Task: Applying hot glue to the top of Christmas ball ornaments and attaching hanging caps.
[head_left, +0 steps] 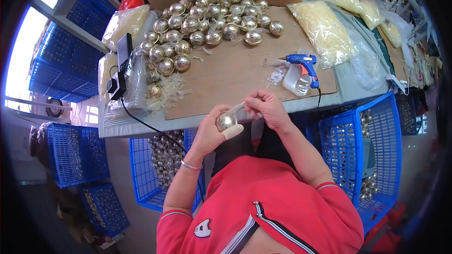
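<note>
— So, how does the left hand [213, 129] sit?

— Palm turned inward, forearm rising from the lower edge with a thin bracelet [190, 165] at the wrist. Its fingers curl closed around a shiny silver ball [226, 121], held just off the near edge of the table [263, 108], above the lap. One fingertip wears a pale finger cot [232, 132].

— And the right hand [267, 108]?

— Bent at the wrist, fingers pinched narrow on a pale strip [237, 109] that runs down to the top of the ball. The two hands touch.

— Beyond them?

— A brown cardboard sheet [235, 73] on the table. A blue glue gun [303, 63] rests just beyond the right hand, and a heap of gold balls [202, 23] lies farther back, to the left. Blue crates [362, 150] with more balls stand on either side of the knees.
</note>
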`<move>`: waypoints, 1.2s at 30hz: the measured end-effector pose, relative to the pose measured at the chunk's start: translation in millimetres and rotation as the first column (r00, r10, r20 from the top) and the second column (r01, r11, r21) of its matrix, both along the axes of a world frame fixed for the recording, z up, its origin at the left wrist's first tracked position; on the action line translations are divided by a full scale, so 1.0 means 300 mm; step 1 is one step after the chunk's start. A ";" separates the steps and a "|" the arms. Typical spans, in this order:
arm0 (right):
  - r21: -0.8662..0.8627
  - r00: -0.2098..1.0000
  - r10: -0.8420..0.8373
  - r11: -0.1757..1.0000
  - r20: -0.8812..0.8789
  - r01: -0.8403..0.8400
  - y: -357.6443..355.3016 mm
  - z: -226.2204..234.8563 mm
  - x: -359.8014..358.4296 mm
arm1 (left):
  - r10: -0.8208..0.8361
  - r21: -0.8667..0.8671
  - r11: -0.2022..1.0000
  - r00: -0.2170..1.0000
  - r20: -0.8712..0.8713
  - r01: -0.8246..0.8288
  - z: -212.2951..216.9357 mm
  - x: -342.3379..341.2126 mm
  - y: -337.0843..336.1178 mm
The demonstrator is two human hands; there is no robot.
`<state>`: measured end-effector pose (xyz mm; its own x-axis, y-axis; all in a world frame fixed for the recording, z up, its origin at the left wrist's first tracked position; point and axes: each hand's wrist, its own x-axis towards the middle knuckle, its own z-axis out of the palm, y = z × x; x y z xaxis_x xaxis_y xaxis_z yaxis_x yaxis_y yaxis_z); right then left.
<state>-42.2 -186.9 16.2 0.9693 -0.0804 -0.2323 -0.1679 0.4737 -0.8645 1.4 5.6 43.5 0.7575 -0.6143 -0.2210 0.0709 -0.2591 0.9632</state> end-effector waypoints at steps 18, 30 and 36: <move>-0.517 0.954 0.157 0.856 0.254 -0.004 -0.012 0.082 -0.007 | -0.067 -0.459 0.757 0.643 -0.763 -0.465 -0.155 -0.073 0.025; -0.488 0.974 0.101 0.873 0.202 0.010 0.015 0.118 0.005 | 0.096 -0.476 0.843 0.942 -0.322 -0.249 -0.167 -0.127 -0.011; -0.518 0.964 0.109 0.855 0.241 0.033 0.046 0.122 -0.040 | 0.090 -0.235 0.965 0.987 -0.132 -0.119 -0.197 -0.101 -0.010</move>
